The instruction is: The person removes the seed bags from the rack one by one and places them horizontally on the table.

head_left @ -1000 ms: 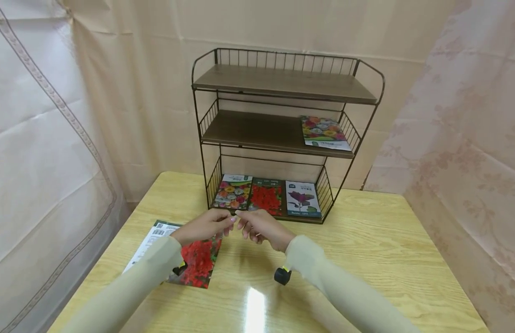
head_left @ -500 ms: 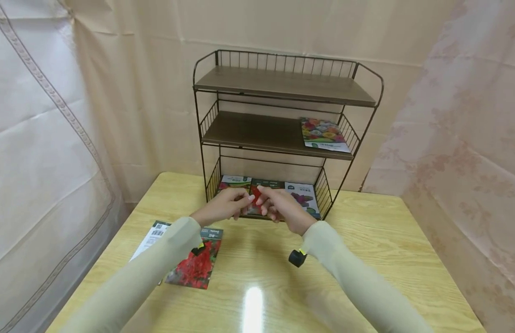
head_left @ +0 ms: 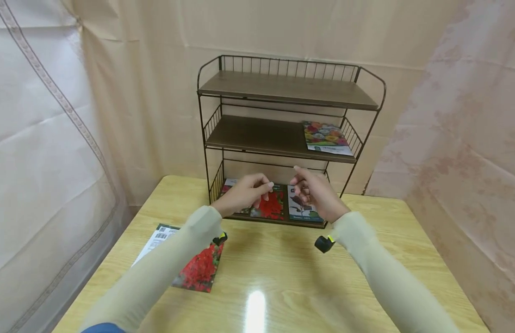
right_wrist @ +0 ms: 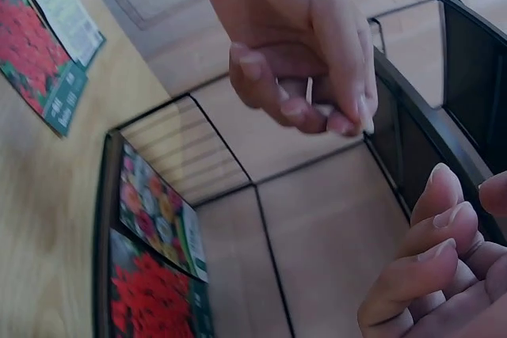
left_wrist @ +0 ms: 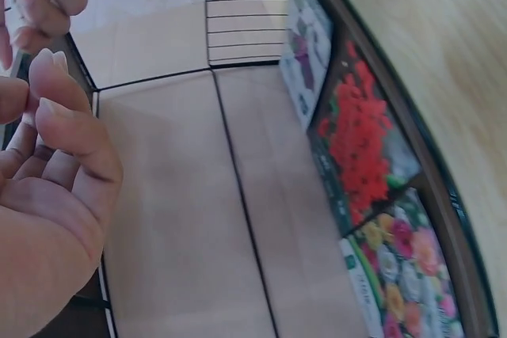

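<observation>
My left hand (head_left: 245, 193) hovers before the lower tier of a dark wire rack (head_left: 257, 132), its fingers loosely bent around nothing. Level with it, a short gap to the right, my right hand (head_left: 317, 194) is likewise relaxed and holds nothing. Behind the hands, three flower seed packets lie side by side on the bottom shelf: a multicoloured one (left_wrist: 408, 263) partly hidden by my left hand, a red one (head_left: 271, 206) in the middle, and a white one with a purple plant (head_left: 299, 210). Another multicoloured packet (head_left: 327, 138) lies at the right end of the middle shelf.
On the wooden table (head_left: 386, 245), front left, a red flower packet (head_left: 201, 268) lies beside a white packet with a barcode (head_left: 157, 238), both partly under my left sleeve. Thin rods frame each shelf of the rack. Cloth curtains (head_left: 136, 92) hang behind and at both sides.
Both hands have risen and moved right, from the rack's front edge to before its lower opening. They have spread apart, the right hand going farther. The packets stay where they were.
</observation>
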{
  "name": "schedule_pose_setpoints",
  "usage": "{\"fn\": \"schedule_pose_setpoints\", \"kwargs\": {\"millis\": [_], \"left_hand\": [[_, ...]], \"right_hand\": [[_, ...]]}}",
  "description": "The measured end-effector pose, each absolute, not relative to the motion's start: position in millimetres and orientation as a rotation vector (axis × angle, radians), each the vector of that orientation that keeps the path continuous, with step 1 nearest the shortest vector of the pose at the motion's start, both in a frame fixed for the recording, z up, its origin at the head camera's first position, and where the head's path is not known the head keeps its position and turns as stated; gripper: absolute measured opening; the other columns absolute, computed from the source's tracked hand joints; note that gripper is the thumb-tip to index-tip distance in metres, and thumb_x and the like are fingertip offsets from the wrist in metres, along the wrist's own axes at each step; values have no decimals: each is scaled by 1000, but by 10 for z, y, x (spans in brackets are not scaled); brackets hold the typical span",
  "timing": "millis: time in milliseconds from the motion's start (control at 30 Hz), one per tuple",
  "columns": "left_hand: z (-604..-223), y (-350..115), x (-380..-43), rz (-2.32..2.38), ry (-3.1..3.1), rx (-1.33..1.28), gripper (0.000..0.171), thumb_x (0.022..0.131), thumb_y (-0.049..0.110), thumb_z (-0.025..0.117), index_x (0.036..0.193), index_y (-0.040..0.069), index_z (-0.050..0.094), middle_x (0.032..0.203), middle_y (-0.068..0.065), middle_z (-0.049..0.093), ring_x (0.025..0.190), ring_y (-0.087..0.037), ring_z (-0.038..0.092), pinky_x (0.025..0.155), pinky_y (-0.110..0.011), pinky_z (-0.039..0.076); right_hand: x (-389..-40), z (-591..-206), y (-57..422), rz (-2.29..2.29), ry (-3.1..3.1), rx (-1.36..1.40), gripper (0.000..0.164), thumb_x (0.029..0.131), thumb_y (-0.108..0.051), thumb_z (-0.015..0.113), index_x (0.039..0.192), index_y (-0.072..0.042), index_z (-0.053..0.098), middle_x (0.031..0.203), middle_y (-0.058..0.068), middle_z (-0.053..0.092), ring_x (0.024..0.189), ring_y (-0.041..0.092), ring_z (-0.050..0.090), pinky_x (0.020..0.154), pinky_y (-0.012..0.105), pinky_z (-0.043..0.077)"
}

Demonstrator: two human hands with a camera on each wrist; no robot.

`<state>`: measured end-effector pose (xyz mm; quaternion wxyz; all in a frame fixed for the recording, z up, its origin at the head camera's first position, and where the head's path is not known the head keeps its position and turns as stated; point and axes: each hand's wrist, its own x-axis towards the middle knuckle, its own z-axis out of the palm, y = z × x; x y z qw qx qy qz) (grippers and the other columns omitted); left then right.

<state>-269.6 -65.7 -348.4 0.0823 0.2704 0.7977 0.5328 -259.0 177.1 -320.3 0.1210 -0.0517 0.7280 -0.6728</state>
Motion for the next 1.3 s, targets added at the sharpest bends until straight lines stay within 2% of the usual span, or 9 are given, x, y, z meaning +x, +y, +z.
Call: {"fn": "schedule_pose_setpoints", "kwargs": {"millis": [167, 333, 467, 600, 767, 933, 1033, 1200, 1300], "left_hand": [[-3368, -533, -2733, 1642, 2356, 827, 26, 109, 34, 53, 109, 11, 64, 92, -16, 66, 59, -27, 54, 50, -32, 44], [-3260, -415, -2799, 1668, 2350, 802, 29, 108, 40, 54, 112, 13, 64, 96, -12, 67, 59, -23, 55, 51, -33, 43], [-3197, -314, -2835, 1734, 2312, 778, 31, 108, 40, 55, 112, 12, 65, 98, -13, 68, 63, -31, 56, 51, -32, 43], [-3152, -185, -2856, 1801, 2275, 749, 30, 107, 39, 56, 110, 10, 65, 92, -10, 67, 66, -37, 54, 53, -30, 46], [-3108, 8, -2882, 1876, 2254, 698, 29, 107, 37, 58, 106, 11, 71, 89, -10, 68, 59, -26, 53, 52, -30, 45], [-3048, 187, -2914, 1940, 2220, 675, 33, 108, 35, 56, 98, 8, 74, 84, -12, 70, 51, -17, 48, 49, -27, 42], [-3040, 267, -2908, 1984, 2181, 636, 40, 108, 37, 56, 95, 4, 74, 82, -13, 71, 49, -14, 46, 47, -25, 40], [-3041, 341, -2901, 2041, 2143, 564, 50, 107, 42, 57, 93, -2, 75, 87, -26, 72, 46, -13, 45, 44, -23, 39], [-3012, 352, -2910, 2054, 2148, 535, 52, 107, 42, 56, 95, -5, 74, 85, -24, 72, 46, -12, 45, 43, -23, 38]], "right_hand": [[-2609, -3106, 1960, -2008, 2123, -153, 52, 104, -57, 52, 104, -6, 60, 73, -2, 57, 52, 11, 44, 52, 26, 38], [-2613, -3011, 2086, -2118, 2100, -115, 57, 104, -61, 48, 105, -5, 58, 71, -3, 57, 50, 9, 43, 49, 24, 38], [-2634, -2958, 2155, -2202, 2060, -108, 59, 105, -62, 41, 99, -6, 61, 69, -3, 58, 48, 10, 43, 46, 24, 36], [-2663, -2924, 2214, -2245, 2005, -68, 64, 105, -66, 38, 92, -8, 63, 66, -3, 58, 48, 10, 44, 47, 24, 35], [-2672, -2901, 2322, -2280, 1943, 49, 70, 102, -70, 37, 87, -8, 67, 63, -3, 59, 46, 9, 45, 47, 23, 36], [-2656, -2889, 2462, -2336, 1852, 157, 70, 103, -69, 36, 85, -9, 67, 62, -2, 59, 44, 8, 45, 45, 23, 35], [-2661, -2904, 2526, -2371, 1788, 193, 71, 103, -68, 36, 82, -8, 67, 60, -2, 59, 43, 8, 44, 43, 23, 34], [-2705, -2883, 2524, -2392, 1744, 247, 70, 104, -65, 37, 76, -8, 67, 57, -1, 60, 40, 8, 44, 41, 23, 33], [-2741, -2841, 2494, -2383, 1740, 255, 69, 105, -61, 38, 73, -9, 67, 56, -2, 60, 39, 8, 42, 41, 23, 32]]}}
